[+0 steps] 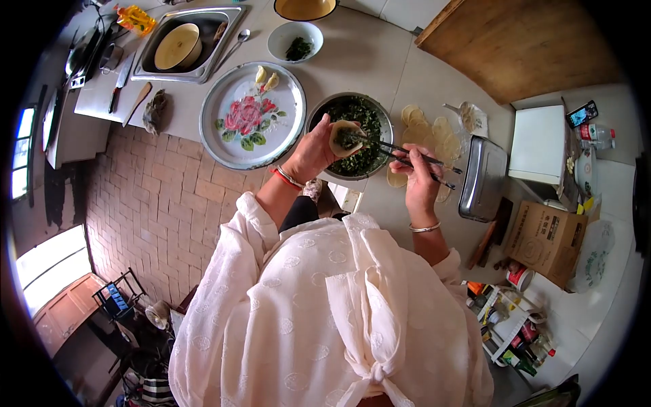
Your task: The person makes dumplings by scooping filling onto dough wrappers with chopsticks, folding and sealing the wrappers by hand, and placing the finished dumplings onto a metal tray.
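Observation:
In my left hand [313,153] lies a round dumpling wrapper [337,147], curved up around some chopped green filling. My right hand [422,182] grips a pair of dark chopsticks [400,150], whose tips meet the filling in the wrapper. Just beyond both hands stands a metal bowl [389,129] full of green filling. Several flat round wrappers [434,136] are spread on the counter right of the bowl, partly behind my right hand. On the left, a flower-patterned enamel tray [215,102] carries a few folded dumplings [271,82] near its far edge.
A white bowl [278,42] with some greens stands behind the tray. At far left are a sink [146,68] holding a yellow basin [178,47], a spoon [239,41], a knife [121,81] and a wooden spatula [137,103]. A lidded metal box [484,178] and a carton [546,234] stand right.

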`<state>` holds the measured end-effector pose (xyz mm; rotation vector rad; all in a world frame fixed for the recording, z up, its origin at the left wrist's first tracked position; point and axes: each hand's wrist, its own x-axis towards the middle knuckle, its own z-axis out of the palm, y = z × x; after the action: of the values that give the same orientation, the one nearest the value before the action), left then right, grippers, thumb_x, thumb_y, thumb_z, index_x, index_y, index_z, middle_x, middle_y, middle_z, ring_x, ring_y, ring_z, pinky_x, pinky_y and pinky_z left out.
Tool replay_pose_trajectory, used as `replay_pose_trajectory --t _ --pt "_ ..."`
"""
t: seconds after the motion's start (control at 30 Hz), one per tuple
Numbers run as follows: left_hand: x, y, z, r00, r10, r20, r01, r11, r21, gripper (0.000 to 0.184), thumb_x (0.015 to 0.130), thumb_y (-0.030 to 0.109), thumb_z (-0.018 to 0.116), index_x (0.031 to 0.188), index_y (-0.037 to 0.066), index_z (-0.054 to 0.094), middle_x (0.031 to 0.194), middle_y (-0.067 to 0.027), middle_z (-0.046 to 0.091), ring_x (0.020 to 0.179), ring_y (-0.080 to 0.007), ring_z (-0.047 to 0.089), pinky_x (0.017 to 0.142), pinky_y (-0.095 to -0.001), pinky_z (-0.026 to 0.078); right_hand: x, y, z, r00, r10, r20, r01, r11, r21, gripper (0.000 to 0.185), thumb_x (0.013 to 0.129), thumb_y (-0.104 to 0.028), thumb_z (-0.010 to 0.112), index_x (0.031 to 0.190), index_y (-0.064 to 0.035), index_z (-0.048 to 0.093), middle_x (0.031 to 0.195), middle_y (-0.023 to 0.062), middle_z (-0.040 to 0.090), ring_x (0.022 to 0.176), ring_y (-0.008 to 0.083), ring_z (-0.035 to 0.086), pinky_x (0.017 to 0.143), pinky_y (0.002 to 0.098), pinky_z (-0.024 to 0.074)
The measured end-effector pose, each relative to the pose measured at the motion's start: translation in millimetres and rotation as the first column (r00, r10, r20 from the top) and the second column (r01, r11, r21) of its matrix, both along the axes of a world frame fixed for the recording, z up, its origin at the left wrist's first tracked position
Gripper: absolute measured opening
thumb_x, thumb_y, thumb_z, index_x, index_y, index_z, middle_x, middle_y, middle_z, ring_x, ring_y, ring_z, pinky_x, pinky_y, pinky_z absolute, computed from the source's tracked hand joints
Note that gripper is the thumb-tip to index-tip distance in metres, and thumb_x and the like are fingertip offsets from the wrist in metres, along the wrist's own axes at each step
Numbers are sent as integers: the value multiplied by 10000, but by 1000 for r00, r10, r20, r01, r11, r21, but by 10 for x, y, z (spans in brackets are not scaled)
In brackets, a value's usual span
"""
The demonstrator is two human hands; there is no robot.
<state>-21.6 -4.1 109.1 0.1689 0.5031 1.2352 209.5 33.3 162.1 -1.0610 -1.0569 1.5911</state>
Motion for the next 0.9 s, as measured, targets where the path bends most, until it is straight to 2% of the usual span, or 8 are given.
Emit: replay_pose_trajectory --t 0.23,0.33,0.43,0.57,0.67,0.7,0.8,0.9 --pt "7 -23 -64 997 39 67 -38 999 -13 597 1036 475 337 1327 -28 472 1308 -158 544 1217 -329 547 1056 -439 455 74 -72 152 993 -120 16 118 988 99 248 986 -167 544 1062 60 611 901 179 690 666 208 688 612 282 569" --pt "11 -26 -62 998 62 27 -63 998 21 588 1039 468 333 1319 -28 477 1297 -162 546 1200 -362 552 1060 -439 450 92 -98 217 988 -81 130 54 978 201 238 987 -144 545 1062 72 611 930 173 685 692 195 690 627 279 572" --pt "36 -11 -95 997 71 36 -73 996 52 581 1042 461 329 1315 -28 481 1295 -167 545 1192 -358 558 1059 -431 454 43 -155 231 980 -42 194 -19 953 303 213 987 -111 545 1064 77 610 944 156 676 720 178 687 648 272 574" --pt "29 -16 -80 997 75 -4 -75 997 12 578 1043 459 326 1312 -27 485 1289 -171 550 1191 -352 560 1059 -427 456 2 -220 273 975 37 220 -112 934 339 177 983 -69 542 1043 75 625 923 128 665 742 161 681 676 258 572" --pt "19 -15 -91 998 69 -6 -69 997 17 577 1043 459 326 1308 -26 489 1287 -170 556 1192 -341 561 1054 -421 461 -10 -246 302 953 50 299 -164 916 366 199 993 -92 524 1032 77 621 941 140 668 755 168 679 697 260 555" --pt "14 -19 -74 998 61 -5 -61 998 12 577 1043 460 327 1307 -26 490 1286 -169 559 1193 -333 562 1051 -417 465 -12 -241 316 961 41 275 -148 912 382 156 969 -50 556 1027 77 628 934 133 663 757 159 680 690 253 573" --pt "0 -27 -23 999 47 -4 -47 999 -1 577 1041 464 332 1306 -23 494 1288 -169 563 1187 -303 571 1039 -404 475 -9 -239 358 981 6 196 -76 935 348 161 966 -50 559 1035 80 625 915 136 664 737 160 680 686 256 574" --pt "0 -27 -6 999 47 -21 -47 999 -23 586 1038 475 333 1309 -18 497 1281 -166 573 1176 -276 582 1027 -389 483 -19 -222 437 988 8 151 -45 969 242 217 981 -114 542 1042 77 625 888 149 675 719 180 683 668 272 573"
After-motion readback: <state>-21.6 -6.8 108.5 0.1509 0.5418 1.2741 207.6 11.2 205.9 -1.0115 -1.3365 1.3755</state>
